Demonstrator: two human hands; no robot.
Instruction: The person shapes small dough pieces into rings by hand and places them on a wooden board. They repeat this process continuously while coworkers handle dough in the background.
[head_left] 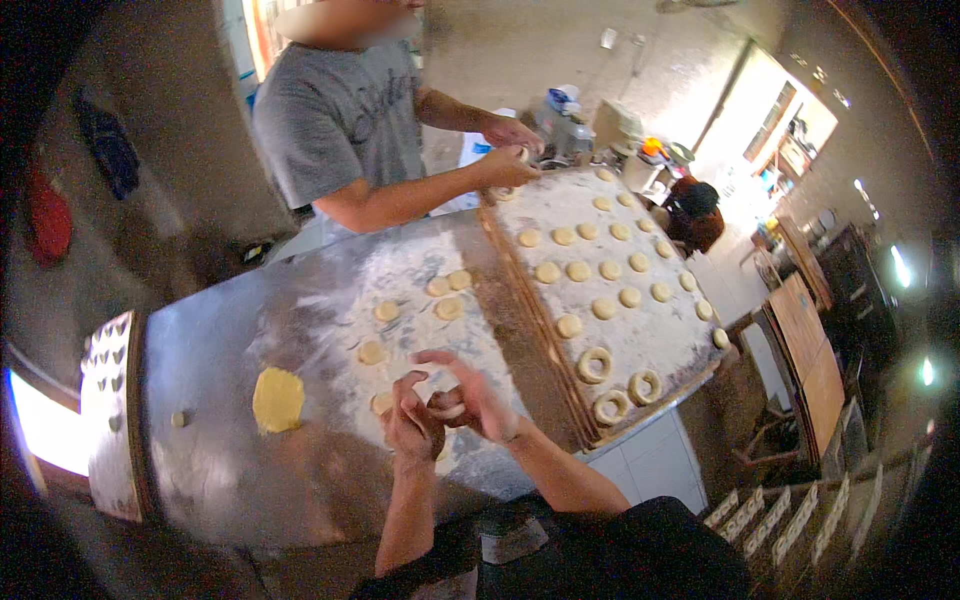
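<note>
Close together over the floured part of the metal table [210,350], my left hand [412,418] and my right hand [480,400] curl around a pale piece of dough [450,406]. My fingers hide most of its shape, and the right ones are slightly blurred. A flat dough round [381,403] lies beside my left hand. Beyond it are another round [371,352] and several more, including one dough round [449,308] overlapping its neighbour. Further left rest a flat yellow dough piece [278,399] and a tiny dough lump [178,419].
To the right, a floured board [640,325] carries several dough rounds and three dough rings [594,365] near its closest corner. Across the table a co-worker [345,130] in a grey shirt handles a piece of dough. A tray [112,400] stands at the left edge.
</note>
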